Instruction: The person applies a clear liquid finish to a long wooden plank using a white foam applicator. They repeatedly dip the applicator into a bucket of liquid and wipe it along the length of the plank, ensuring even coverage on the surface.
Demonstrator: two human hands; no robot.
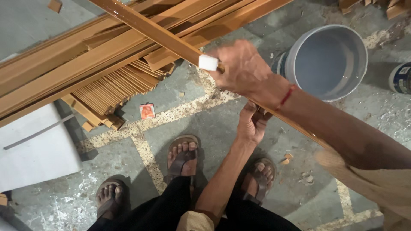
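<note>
Head view, looking straight down at a grey concrete floor [205, 124] with pale speckled strips running across it.

Long brown wooden strip [154, 30], glossy on top, runs diagonally from the upper left down toward the lower right. It passes through both hands.

Right hand [244, 68]: closed around a small white block [208, 62], pressed against the top face of the strip. Knuckles up, red thread on the wrist. Forearm enters from the right edge, with a tan sleeve at the lower right.

Left hand [252, 122]: below and just behind the right one, fingers curled up around the underside of the same strip. Grip closed on it. Forearm rises from the bottom centre of the frame.

Stack of similar brown wood lengths [64, 64] lies behind the strip across the upper left. Under it sits a bundle of thinner slats [107, 92], ends fanned out toward the floor.

White bucket [329, 60], round and open, stands on the floor just right of the right hand. Part of a second container [401, 78] shows at the right edge.

Small red and white packet [147, 111] lies on the floor near the slat ends. Pale flat board [34, 149] lies at the left edge.

Three sandalled feet are visible: two near bottom centre, either side of the left forearm, one further left. Dark trousers at the bottom. Wood chips are scattered to the right of the feet.
</note>
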